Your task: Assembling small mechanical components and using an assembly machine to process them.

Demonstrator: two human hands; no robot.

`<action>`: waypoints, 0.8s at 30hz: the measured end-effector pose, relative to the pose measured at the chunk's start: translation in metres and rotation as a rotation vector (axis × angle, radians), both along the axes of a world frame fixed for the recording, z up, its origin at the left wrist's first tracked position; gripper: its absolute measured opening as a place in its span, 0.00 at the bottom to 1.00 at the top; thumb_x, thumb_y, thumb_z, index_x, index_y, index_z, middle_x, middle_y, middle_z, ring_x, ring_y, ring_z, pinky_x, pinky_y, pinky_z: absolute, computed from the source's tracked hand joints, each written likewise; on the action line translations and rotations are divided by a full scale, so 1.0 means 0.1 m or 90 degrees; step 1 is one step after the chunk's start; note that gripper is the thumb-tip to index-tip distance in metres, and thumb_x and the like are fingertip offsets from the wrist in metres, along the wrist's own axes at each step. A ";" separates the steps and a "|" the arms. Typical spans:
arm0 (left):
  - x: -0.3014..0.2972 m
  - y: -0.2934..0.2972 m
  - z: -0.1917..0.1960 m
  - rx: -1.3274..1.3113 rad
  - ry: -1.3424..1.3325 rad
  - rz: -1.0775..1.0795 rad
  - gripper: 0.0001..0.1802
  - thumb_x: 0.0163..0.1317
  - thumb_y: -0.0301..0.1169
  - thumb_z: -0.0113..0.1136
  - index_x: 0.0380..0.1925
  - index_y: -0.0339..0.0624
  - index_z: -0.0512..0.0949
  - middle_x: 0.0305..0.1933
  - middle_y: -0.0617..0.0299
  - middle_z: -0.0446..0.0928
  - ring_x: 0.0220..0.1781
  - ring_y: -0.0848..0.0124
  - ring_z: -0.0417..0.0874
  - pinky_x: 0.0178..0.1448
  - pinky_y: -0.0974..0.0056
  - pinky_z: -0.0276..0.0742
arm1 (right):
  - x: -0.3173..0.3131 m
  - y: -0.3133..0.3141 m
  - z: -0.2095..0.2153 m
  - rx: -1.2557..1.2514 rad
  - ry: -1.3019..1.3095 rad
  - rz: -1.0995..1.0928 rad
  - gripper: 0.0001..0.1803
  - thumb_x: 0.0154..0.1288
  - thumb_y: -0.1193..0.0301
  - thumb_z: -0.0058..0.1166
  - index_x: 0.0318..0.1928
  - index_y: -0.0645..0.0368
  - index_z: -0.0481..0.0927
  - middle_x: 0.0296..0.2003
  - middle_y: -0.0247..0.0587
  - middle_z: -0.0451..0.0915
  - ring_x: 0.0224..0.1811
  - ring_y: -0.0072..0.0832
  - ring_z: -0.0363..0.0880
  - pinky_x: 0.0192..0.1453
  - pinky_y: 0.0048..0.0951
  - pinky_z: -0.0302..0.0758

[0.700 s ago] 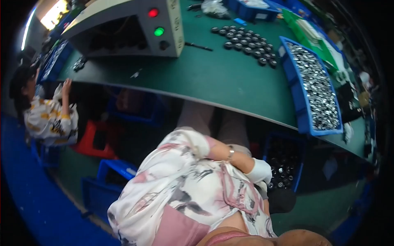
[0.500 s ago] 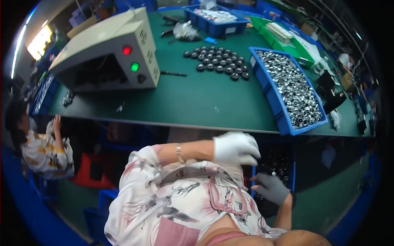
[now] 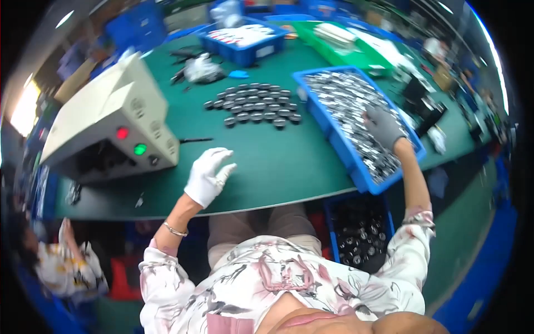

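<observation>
My left hand (image 3: 208, 177), in a white glove, hovers over the near edge of the green table with its fingers apart and nothing in them. My right hand (image 3: 384, 128), in a grey glove with bare fingertips, reaches into a long blue tray (image 3: 337, 146). Its fingers touch the heap of small shiny metal parts (image 3: 342, 103) there; they are blurred and partly hidden, so their grip does not show. Left of the tray, several round black pieces (image 3: 253, 106) stand in loose rows on the table.
A cream box-shaped machine (image 3: 119, 108) with red and green lights stands at left, a dark pen-like stick (image 3: 196, 140) beside it. Below the table edge is a blue bin (image 3: 332, 234) of black round parts. Farther back are another blue tray (image 3: 245, 54) and a green tray (image 3: 311, 42).
My right hand has risen from beside the lower bin into the tray of metal parts. My left hand has moved left, away from above that bin. The view has shifted.
</observation>
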State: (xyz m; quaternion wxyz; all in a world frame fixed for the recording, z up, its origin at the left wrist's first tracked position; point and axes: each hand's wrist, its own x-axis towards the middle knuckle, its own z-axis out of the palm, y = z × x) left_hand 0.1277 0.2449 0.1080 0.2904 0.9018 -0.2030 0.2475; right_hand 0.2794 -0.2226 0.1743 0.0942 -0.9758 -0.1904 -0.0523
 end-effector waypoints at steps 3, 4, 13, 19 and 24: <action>-0.40 0.35 -0.11 -0.220 0.011 0.194 0.10 0.62 0.24 0.66 0.44 0.36 0.81 0.42 0.52 0.81 0.43 0.61 0.84 0.49 0.62 0.80 | 0.50 0.08 -0.26 -0.070 -0.004 0.016 0.21 0.68 0.62 0.54 0.58 0.57 0.77 0.51 0.56 0.78 0.56 0.54 0.75 0.61 0.49 0.71; -0.52 0.50 -0.15 -0.262 0.005 0.295 0.08 0.65 0.24 0.64 0.44 0.36 0.81 0.41 0.54 0.82 0.42 0.64 0.84 0.48 0.63 0.79 | 0.63 0.10 -0.34 -0.089 0.003 -0.023 0.23 0.68 0.60 0.54 0.61 0.55 0.77 0.54 0.57 0.77 0.59 0.55 0.73 0.64 0.50 0.69; 0.01 2.50 -0.33 -0.125 -0.243 0.557 0.09 0.66 0.20 0.55 0.43 0.36 0.82 0.49 0.50 0.83 0.49 0.56 0.84 0.54 0.58 0.78 | 0.92 0.16 -0.53 -0.156 0.034 -0.048 0.27 0.71 0.52 0.48 0.62 0.53 0.75 0.67 0.54 0.68 0.63 0.62 0.67 0.68 0.55 0.65; 0.88 3.10 -0.56 0.014 -0.077 0.413 0.12 0.67 0.25 0.55 0.48 0.37 0.81 0.51 0.48 0.82 0.53 0.53 0.83 0.58 0.56 0.77 | 0.91 -0.06 -0.40 0.083 0.187 -0.039 0.19 0.55 0.62 0.66 0.38 0.62 0.78 0.29 0.36 0.77 0.35 0.25 0.73 0.43 0.32 0.73; 0.97 3.18 -0.74 0.014 -0.003 0.378 0.13 0.67 0.27 0.56 0.49 0.37 0.80 0.51 0.48 0.82 0.53 0.53 0.83 0.58 0.56 0.77 | 0.95 -0.22 -0.63 0.143 0.136 -0.063 0.10 0.59 0.69 0.60 0.35 0.63 0.79 0.26 0.33 0.76 0.32 0.20 0.71 0.39 0.28 0.70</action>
